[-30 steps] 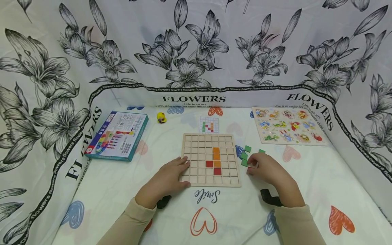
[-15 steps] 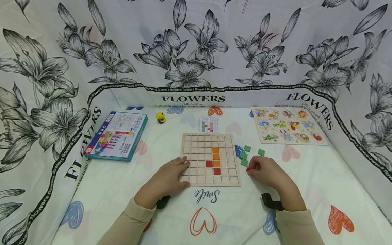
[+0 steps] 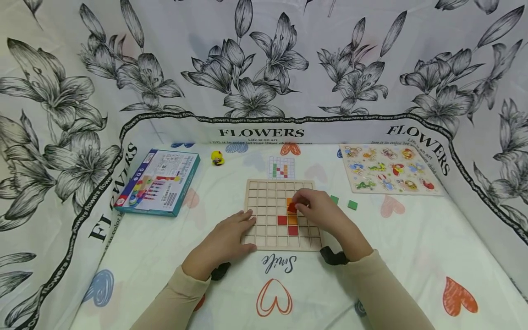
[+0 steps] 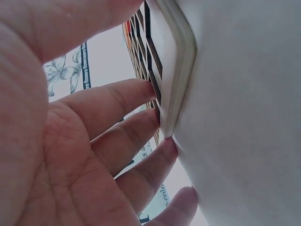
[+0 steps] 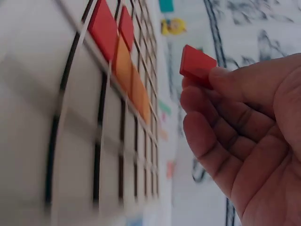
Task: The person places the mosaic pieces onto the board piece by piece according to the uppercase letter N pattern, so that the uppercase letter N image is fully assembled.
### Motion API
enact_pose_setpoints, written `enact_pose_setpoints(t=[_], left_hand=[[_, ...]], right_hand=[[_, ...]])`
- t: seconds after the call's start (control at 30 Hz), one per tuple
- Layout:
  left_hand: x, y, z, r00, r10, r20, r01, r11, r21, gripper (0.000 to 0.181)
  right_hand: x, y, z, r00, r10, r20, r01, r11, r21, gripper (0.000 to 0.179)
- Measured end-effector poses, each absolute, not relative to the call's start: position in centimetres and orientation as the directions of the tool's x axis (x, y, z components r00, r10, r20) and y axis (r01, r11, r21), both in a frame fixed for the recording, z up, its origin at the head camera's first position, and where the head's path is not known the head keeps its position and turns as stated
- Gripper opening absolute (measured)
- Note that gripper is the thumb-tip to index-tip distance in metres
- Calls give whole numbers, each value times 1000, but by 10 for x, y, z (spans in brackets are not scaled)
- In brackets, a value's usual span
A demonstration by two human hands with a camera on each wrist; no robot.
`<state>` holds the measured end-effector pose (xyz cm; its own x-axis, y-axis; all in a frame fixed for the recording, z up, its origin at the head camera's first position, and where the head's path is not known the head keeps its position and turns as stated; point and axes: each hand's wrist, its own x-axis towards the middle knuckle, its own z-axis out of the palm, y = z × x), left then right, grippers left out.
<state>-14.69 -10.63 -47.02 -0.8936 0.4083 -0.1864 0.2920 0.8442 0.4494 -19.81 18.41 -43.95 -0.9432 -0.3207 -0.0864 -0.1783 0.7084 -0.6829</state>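
A wooden grid board [image 3: 264, 241] lies in front of me, holding red tiles [image 3: 282, 220] and a column of orange tiles [image 3: 292, 220]. My left hand [image 3: 224, 238] rests along the board's left edge, its fingers fairly straight; in the left wrist view, fingertips [image 4: 170, 147] touch the rim. Above the orange column, my right hand [image 3: 319, 211] pinches a red square tile [image 5: 198, 65] between thumb and fingers. The right wrist view shows this tile tilted and apart from the grid. In the head view, the hand and tile partly cover the upper orange tiles.
Green tiles [image 3: 352, 205] lie right of the board, some hidden by the right hand. Behind the board is a small pattern card [image 3: 290, 161]. A box [image 3: 158, 183] and yellow duck [image 3: 217, 158] stand at left, an insect puzzle board [image 3: 389, 169] at back right.
My right hand has picked the red tile up from beside the green tiles and carried it left over the board. The left hand has stayed in place.
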Motion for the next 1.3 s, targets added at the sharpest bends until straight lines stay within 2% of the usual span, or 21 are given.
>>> enact_pose_setpoints(t=[0.17, 0.33, 0.73, 1.0, 1.3], left_hand=[[-147, -104, -466, -891, 412, -189, 297, 845, 445, 80], [-147, -102, -465, -890, 413, -193, 295, 844, 447, 79], [-147, -102, -466, -890, 414, -191, 300, 848, 437, 79], [-148, -102, -467, -890, 417, -184, 306, 846, 436, 78], [-147, -106, -467, -890, 406, -208, 286, 851, 440, 79]], right_hand=[[-222, 148, -448, -931, -354, -89, -219, 737, -639, 6], [-230, 134, -457, -934, -340, -107, -210, 767, -606, 5], [-222, 132, -460, -920, -366, -139, -228, 790, -569, 7], [-221, 128, -460, -915, -389, -110, -295, 829, -475, 13], [-226, 152, -448, -932, -354, -81, -263, 811, -522, 19]])
